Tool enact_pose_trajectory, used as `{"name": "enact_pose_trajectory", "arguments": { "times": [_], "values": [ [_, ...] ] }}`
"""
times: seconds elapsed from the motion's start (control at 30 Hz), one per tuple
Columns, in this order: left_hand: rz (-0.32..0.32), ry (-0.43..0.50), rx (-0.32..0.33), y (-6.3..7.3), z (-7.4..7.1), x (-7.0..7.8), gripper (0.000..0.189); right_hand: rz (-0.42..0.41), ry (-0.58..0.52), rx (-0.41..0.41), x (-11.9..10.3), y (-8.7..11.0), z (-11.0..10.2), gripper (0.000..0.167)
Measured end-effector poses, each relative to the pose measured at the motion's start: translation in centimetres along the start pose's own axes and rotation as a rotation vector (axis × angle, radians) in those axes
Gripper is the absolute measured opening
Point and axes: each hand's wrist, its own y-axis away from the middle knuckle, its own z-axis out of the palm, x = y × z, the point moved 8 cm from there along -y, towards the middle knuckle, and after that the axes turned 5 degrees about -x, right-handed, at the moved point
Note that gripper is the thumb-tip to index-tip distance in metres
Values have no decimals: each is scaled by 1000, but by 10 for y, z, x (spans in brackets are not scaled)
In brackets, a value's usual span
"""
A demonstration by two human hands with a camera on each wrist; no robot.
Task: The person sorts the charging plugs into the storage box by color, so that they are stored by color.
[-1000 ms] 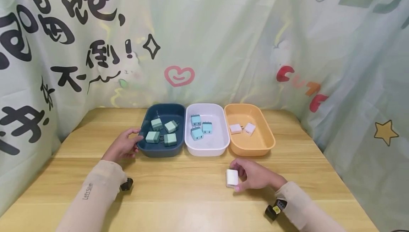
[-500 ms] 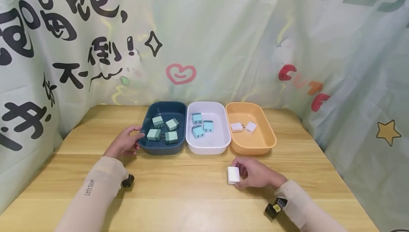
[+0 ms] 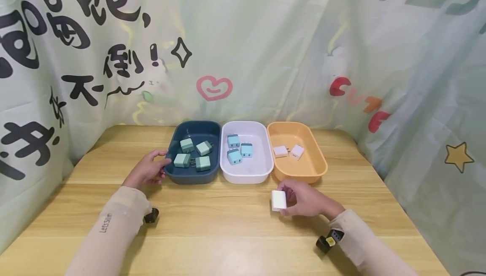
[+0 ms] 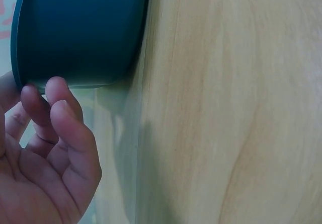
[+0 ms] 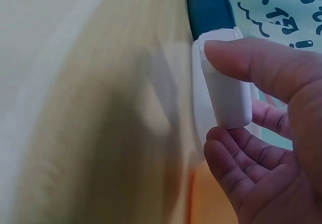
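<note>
A white charger plug is pinched between the thumb and fingers of my right hand, above the table in front of the orange tray. In the right wrist view my thumb presses one end of the white charger and the fingertips the other. My left hand holds the near left rim of the dark blue tray, thumb at the rim and fingers bent against its outer wall. Several pale green charger plugs lie in that tray.
Between the two coloured trays stands a white tray with three light blue chargers. The orange tray holds two pinkish-white chargers. All three trays stand side by side near the back of the wooden table, before a printed curtain.
My right hand has lifted the white charger and moved it slightly away from me, nearer the orange tray. The left hand stays at the dark blue tray's rim.
</note>
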Motion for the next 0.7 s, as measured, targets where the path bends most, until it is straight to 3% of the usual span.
{"name": "enact_pose_trajectory", "arguments": {
  "times": [0.2, 0.53, 0.7],
  "values": [
    [3, 3, 5, 0, 0, 0, 55, 15, 10, 12, 1, -3, -10, 42],
    [18, 10, 2, 0, 0, 0, 54, -82, 43, 98, -11, -9, -35, 42],
    [15, 8, 4, 0, 0, 1, 54, -78, 83, 127, -13, -13, -48, 42]
  ]
}}
